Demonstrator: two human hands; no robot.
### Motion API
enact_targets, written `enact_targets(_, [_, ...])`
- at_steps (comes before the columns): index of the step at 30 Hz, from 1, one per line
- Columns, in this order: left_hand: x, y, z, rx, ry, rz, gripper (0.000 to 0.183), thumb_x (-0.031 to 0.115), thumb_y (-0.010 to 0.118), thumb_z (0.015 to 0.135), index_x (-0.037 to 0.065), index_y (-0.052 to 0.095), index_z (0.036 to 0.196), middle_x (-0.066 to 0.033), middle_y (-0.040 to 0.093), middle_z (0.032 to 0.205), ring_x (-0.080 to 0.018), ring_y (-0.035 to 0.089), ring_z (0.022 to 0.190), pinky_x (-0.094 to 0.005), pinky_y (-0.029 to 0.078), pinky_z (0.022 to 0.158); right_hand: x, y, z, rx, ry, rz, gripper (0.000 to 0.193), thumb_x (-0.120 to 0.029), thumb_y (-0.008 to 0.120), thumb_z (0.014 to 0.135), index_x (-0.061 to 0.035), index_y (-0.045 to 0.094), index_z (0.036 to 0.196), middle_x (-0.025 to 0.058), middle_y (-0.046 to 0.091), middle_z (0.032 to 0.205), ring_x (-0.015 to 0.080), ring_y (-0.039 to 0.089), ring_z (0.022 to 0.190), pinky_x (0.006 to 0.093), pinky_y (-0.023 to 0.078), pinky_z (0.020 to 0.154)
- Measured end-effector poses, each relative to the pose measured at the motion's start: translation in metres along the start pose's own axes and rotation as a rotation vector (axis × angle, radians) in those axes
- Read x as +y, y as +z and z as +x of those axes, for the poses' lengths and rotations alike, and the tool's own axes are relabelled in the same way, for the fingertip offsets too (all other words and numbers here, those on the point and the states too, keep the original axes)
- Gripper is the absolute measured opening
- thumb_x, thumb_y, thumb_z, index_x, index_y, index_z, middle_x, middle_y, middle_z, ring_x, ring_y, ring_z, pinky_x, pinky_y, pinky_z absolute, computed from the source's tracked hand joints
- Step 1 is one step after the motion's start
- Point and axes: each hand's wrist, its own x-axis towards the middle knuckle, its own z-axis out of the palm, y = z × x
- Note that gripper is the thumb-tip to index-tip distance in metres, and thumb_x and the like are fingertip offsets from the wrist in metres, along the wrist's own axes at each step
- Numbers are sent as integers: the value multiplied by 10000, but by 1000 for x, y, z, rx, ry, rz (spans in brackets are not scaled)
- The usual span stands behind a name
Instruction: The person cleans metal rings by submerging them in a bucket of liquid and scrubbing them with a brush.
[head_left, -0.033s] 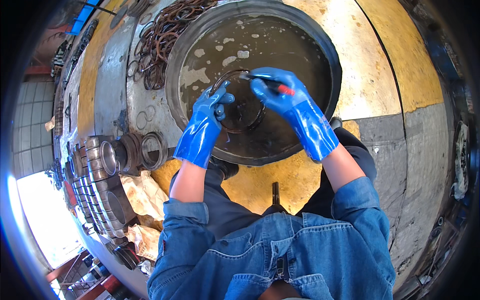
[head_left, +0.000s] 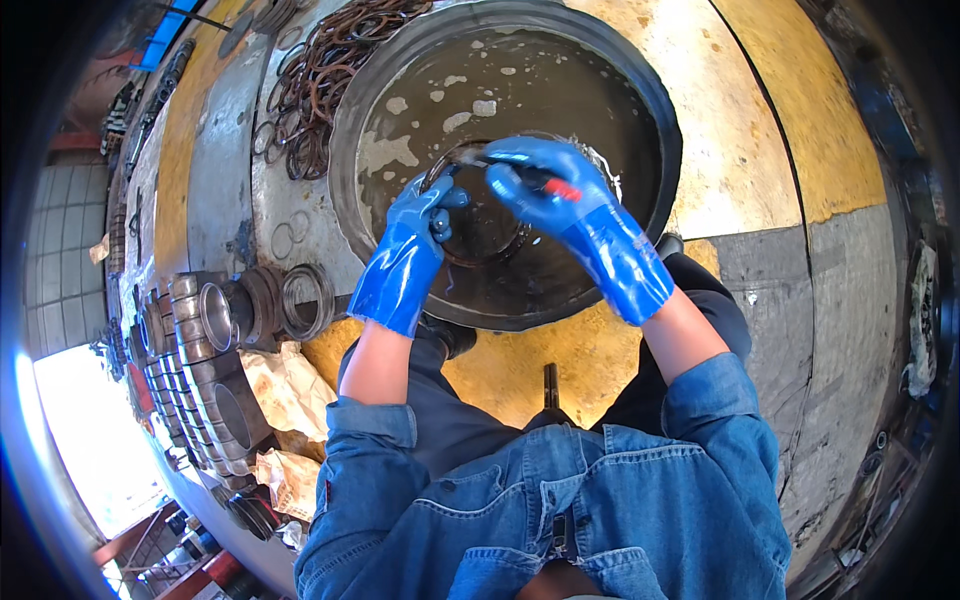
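Both hands wear blue rubber gloves and meet over a wide, round black basin (head_left: 660,120) in the upper middle of the frame, filled with dark, murky liquid flecked with pale foam. The left hand (head_left: 425,215) has its grip pinched on the left edge of a dark metal ring (head_left: 480,245), which sits partly in the liquid at the centre of the basin, just below the middle of the frame's upper half. The right hand (head_left: 545,190) has its grip pressed together around a small brush with a red handle (head_left: 560,188), the bristle end lying against the upper edge of the ring. The basin rests on a worn floor painted yellow and grey (head_left: 780,200). At the upper left of the frame, just beside the basin's rim, lies a tangled heap of thin rusty rings (head_left: 330,70). At the left edge, well apart from the hands, stand rows of steel bearing races and sleeves (head_left: 215,320), with crumpled brown paper (head_left: 285,390) near them. The person's denim sleeves and jacket (head_left: 560,500) fill the lower middle of the frame.
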Motion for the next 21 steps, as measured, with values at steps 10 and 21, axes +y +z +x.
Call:
enact_targets(10, [5, 7, -11, -79, 74, -90, 385, 194, 681, 1004, 58, 640, 1363, -38, 681, 784, -50, 400, 499, -232, 285, 474, 18, -20, 7, 95, 544, -255, 244, -289, 704, 930, -116, 785, 1081, 114, 778, 914, 232, 751, 842, 345, 579, 811])
enact_targets(21, [9, -6, -7, -134, 120, -187, 347, 187, 660, 1023, 88, 654, 1356, -41, 691, 771, -54, 400, 460, -234, 296, 452, 25, -18, 6, 41, 443, -267, 279, -357, 663, 908, -112, 781, 970, 152, 760, 913, 359, 736, 879, 421, 576, 807])
